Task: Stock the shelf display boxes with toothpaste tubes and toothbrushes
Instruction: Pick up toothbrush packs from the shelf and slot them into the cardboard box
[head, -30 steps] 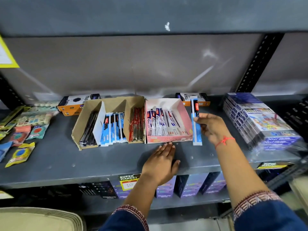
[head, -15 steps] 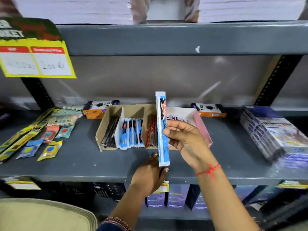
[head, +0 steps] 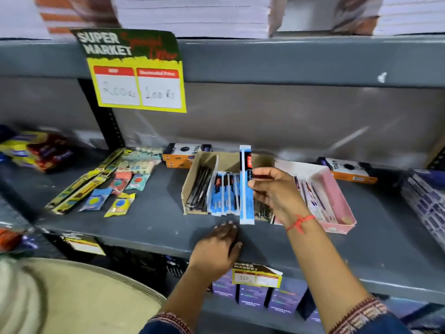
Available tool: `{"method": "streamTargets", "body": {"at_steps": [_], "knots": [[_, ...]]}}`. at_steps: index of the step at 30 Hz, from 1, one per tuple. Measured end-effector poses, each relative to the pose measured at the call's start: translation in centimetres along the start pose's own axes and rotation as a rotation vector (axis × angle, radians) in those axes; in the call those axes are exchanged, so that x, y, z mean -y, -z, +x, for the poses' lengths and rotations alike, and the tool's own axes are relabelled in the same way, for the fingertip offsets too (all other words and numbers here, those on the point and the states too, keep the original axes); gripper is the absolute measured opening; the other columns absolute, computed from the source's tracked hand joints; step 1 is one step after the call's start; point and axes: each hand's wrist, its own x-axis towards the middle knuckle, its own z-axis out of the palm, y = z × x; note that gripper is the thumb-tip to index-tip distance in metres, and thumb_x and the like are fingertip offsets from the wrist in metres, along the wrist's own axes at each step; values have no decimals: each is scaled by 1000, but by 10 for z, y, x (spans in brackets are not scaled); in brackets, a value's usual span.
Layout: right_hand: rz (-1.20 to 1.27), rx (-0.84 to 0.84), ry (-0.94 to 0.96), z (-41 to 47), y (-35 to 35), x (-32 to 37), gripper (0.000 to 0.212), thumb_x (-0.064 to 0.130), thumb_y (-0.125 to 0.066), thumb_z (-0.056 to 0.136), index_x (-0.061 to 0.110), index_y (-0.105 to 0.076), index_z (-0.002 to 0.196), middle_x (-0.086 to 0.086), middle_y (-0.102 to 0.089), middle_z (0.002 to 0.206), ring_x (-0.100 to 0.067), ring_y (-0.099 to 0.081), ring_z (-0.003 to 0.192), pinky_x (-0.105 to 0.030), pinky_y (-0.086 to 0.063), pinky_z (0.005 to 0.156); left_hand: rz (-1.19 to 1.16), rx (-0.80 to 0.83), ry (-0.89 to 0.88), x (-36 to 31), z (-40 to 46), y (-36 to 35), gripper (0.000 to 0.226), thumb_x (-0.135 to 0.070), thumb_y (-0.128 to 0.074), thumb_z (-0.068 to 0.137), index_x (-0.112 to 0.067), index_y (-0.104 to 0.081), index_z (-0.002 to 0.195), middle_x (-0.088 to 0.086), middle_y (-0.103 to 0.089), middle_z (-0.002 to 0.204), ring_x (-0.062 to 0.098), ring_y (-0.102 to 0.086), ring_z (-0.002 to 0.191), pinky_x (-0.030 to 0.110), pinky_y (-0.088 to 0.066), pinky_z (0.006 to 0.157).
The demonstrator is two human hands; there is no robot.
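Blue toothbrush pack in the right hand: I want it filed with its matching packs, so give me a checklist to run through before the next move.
1. Right hand holds the blue toothbrush pack securely: ok.
2. Pack upright, not tilted: ok.
3. Matching blue packs sit in the cardboard box, beside the held pack: ok.
4. Free room in that compartment: cannot tell.
5. Left hand flat on the shelf, clear of the box: ok.

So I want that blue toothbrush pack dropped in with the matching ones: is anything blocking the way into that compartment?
Nothing visible blocks it. The right hand holds the blue toothbrush pack upright just in front of the cardboard display box, beside the blue packs already inside. The left hand rests lower on the shelf edge.
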Motion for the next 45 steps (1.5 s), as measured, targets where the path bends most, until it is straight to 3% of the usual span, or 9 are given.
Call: {"method": "streamTargets", "body": {"at_steps": [2,4,7,12,19,31,37,41,45], "knots": [[-94,-15,-6,16,-16,-3,25,-15,-57,82,11,-58,83,-2,-56,72,-9,-55,61,-13,-49,48,-37,-29,67,21,-1,-4,51,-43,-29,100,-21,-27,146,-5,-25,152,11,-20,138,23,-23,105],[-236,-58,15,35,-29,-10,26,-15,-56,82,9,-58,92,-1,-56,71,-10,-53,60,-16,-49,48,-53,-75,120,34,-3,1,49,-41,-35,96,-14,-48,135,3,-45,141,17,-41,128,25,-38,98],[-544,-120,90,63,-49,-22,31,-12,-50,80,5,-65,102,-9,-63,84,-22,-59,74,-34,-54,75,-79,-152,170,57,-9,4,51,-38,-38,83,-5,-70,104,11,-70,104,27,-67,92,36,-54,72],[-826,-153,52,88,-75,-32,38,-7,-40,86,-2,-59,119,-23,-61,124,-36,-58,115,-35,-48,99,-110,-222,181,65,-10,-2,49,-34,-41,78,-4,-72,101,11,-72,100,25,-68,90,34,-54,75],[-917,-227,-60,101,-81,-59,34,-1,-42,89,-3,-58,119,-29,-59,124,-41,-58,115,-38,-47,94,-177,-219,165,68,-9,-6,50,-31,-41,74,-2,-71,102,14,-70,103,26,-67,93,36,-52,80],[-904,-393,127,50,-46,-32,38,-4,-41,86,8,-71,108,-22,-70,112,-36,-65,100,-36,-48,96,-164,-276,159,68,-9,-11,50,-29,-39,76,-2,-70,104,14,-69,106,26,-66,97,40,-47,88],[-1174,-330,179,19,-45,-12,32,-7,-42,84,-1,-70,98,-23,-71,101,-37,-66,98,-31,-47,79,-169,-314,168,67,-10,-12,51,-29,-39,75,0,-71,102,15,-70,104,27,-67,95,41,-48,87],[-1445,-18,15,-2,-74,-60,40,-4,-38,87,0,-50,126,-24,-56,126,-38,-61,111,-41,-50,89,-170,-297,181,67,-10,-11,51,-29,-38,74,1,-71,100,18,-70,102,29,-67,93,42,-52,81],[-1573,-51,-45,8,-69,-86,63,1,-35,93,4,-10,150,-20,-13,158,-37,-57,120,-39,-49,89,-133,-283,165,67,-11,-11,52,-29,-37,75,0,-71,101,16,-70,104,28,-67,95,43,-49,84]]}}
